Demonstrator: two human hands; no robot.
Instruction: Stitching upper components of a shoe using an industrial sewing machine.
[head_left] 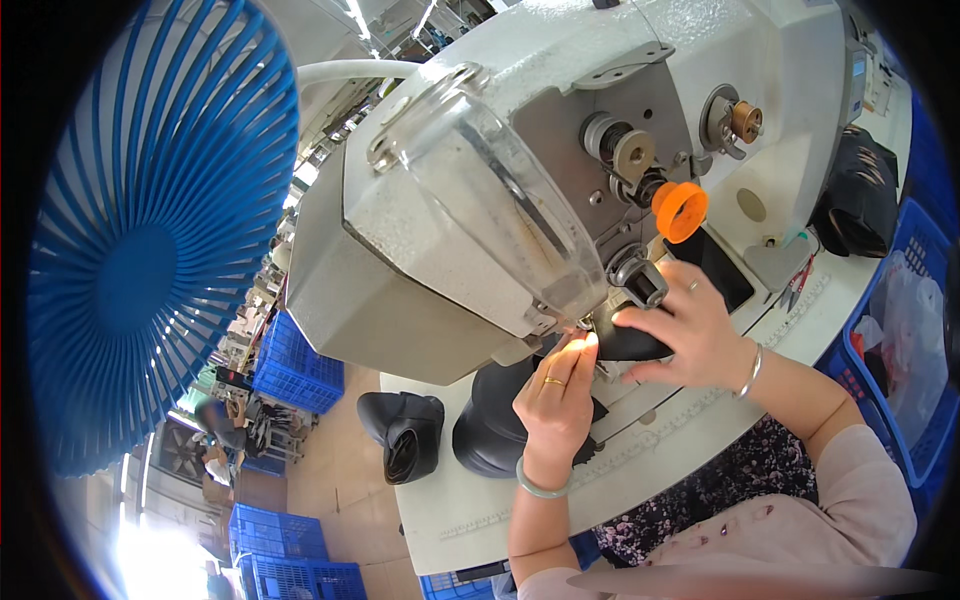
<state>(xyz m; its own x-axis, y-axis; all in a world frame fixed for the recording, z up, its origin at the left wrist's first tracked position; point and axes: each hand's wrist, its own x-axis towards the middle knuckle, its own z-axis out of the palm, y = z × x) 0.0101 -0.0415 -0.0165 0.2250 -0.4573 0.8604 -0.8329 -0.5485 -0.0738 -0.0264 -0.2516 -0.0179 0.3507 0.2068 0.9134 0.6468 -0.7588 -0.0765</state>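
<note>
At the needle area of a pale industrial sewing machine (450, 240), my left hand (560, 395) has its fingertips pressed together in a pinch. Whatever they hold is too small to make out, and bright light falls on them. To its right my right hand (695, 330) is spread, thumb and index finger apart, over a black leather-like piece (632, 338) under the machine head. Those fingers touch or hover at its edge; I cannot tell which. More black shoe-like pieces (490, 420) lie beside my left hand, partly hidden by it.
A black shoe upper (402, 432) stands at the left edge of the white table (470, 510). A large blue fan (150, 260) fills the left side. Red-handled snips (797, 285) and another black upper (858, 195) lie at right, near a blue basket (915, 240) with plastic bags.
</note>
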